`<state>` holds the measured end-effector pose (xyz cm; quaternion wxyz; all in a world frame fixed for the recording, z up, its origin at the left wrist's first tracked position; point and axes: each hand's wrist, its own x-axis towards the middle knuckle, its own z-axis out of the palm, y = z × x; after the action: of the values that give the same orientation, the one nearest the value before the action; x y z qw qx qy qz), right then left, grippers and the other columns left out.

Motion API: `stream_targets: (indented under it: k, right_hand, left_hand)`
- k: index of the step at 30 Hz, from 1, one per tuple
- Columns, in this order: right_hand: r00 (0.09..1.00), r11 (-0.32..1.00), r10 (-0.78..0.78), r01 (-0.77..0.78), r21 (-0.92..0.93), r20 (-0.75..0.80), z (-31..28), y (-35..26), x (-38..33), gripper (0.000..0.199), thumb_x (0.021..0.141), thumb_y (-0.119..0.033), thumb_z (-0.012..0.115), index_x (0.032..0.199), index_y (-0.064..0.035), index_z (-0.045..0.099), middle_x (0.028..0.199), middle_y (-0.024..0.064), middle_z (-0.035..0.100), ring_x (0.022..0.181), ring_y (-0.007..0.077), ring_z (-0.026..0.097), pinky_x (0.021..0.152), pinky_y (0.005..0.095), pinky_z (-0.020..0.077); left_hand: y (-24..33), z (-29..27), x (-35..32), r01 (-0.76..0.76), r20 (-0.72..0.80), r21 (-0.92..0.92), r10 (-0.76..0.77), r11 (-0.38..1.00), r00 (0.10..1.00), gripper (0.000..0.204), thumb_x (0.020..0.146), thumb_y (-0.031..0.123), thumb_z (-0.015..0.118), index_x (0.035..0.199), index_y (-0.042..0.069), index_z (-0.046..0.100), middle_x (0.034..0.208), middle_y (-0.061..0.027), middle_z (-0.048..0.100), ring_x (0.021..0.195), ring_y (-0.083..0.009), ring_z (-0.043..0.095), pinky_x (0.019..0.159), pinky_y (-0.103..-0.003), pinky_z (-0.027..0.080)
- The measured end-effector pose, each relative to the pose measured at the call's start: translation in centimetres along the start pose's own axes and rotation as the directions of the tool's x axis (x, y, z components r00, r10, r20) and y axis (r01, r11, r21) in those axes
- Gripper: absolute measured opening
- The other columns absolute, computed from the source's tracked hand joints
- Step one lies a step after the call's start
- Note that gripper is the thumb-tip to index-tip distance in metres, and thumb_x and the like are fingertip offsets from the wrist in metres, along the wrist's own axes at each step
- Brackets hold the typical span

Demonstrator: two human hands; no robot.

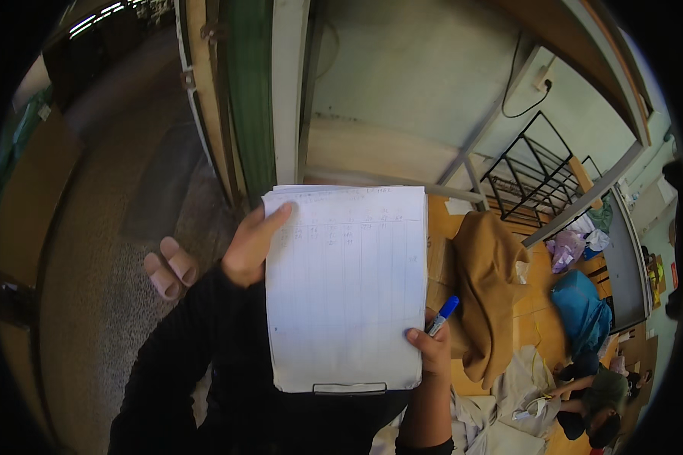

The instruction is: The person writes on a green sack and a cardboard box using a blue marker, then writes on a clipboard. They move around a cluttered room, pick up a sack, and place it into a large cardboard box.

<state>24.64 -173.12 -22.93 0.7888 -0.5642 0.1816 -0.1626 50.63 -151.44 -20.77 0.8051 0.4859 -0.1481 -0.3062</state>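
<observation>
A clipboard with a stack of white sheets (345,303) is held up in front of me. The top sheet is a ruled table with handwriting in its upper rows. The metal clip (349,388) sits along the edge nearest my body. My left hand (252,244) grips the upper left edge, thumb on the paper, fingers hidden underneath. At the lower right edge my right hand (432,350) is closed, its thumb on the sheet's border. A marker with a blue cap (442,316) sticks up from that same hand.
Slippers (171,267) lie on the grey floor at left. A door frame (247,106) stands ahead. Brown cloth (486,296), a blue bag (582,307) and a black metal rack (535,167) are at right. Another person (603,394) crouches over pale fabric (520,387).
</observation>
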Motion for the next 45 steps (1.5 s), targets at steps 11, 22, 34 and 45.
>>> stream_targets:
  k: [11, 22, 34, 45]
  right_hand:
    - [0.983, 0.859, 0.049, -0.131, -0.496, -0.175, -7.4, 2.4, 2.1, 0.031, 0.094, -0.026, 0.066, 0.108, 0.0017, 0.062, 0.084, 0.0078, 0.067, 0.064, 0.0112, 0.059, 0.059, 0.0272, 0.0486]
    - [0.933, 0.914, -0.117, -0.033, -0.405, -0.340, -14.2, 6.3, 4.2, 0.037, 0.097, -0.007, 0.051, 0.134, -0.0049, 0.050, 0.087, 0.0035, 0.061, 0.058, 0.0061, 0.050, 0.049, 0.0211, 0.0404]
    - [0.876, 0.933, -0.354, 0.355, -0.057, -0.329, -14.0, 4.9, 7.0, 0.041, 0.101, -0.023, 0.054, 0.132, 0.0023, 0.049, 0.095, 0.0123, 0.067, 0.076, 0.0190, 0.066, 0.064, 0.0323, 0.0550]
    - [0.841, 0.946, -0.298, 0.200, -0.253, -0.451, -13.5, 7.5, 14.3, 0.021, 0.098, -0.018, 0.057, 0.106, 0.0013, 0.058, 0.074, 0.0011, 0.055, 0.061, 0.0073, 0.050, 0.056, 0.0235, 0.0422]
  left_hand:
    - [-9.9, 0.0, 2.7, 0.053, -0.261, -0.029, -0.058, 0.998, 0.964, 0.032, 0.100, 0.023, 0.055, 0.117, -0.004, 0.059, 0.105, -0.0067, 0.065, 0.095, -0.0146, 0.060, 0.085, -0.029, 0.047]
    - [-15.6, 2.3, 4.9, 0.159, -0.058, 0.138, -0.152, 0.978, 0.987, 0.023, 0.102, 0.019, 0.050, 0.110, 0.000, 0.059, 0.100, -0.0054, 0.064, 0.091, -0.0132, 0.061, 0.082, -0.029, 0.049]
    - [-20.3, 0.7, 7.2, 0.248, -0.160, 0.495, -0.193, 0.833, 0.968, 0.039, 0.100, 0.028, 0.051, 0.117, -0.007, 0.057, 0.104, -0.0167, 0.067, 0.094, -0.0222, 0.064, 0.083, -0.033, 0.048]
    - [-20.4, -0.1, 7.6, 0.174, -0.152, 0.722, -0.091, 0.670, 0.984, 0.045, 0.098, 0.032, 0.053, 0.114, -0.010, 0.058, 0.103, -0.0228, 0.068, 0.096, -0.0306, 0.065, 0.082, -0.036, 0.048]
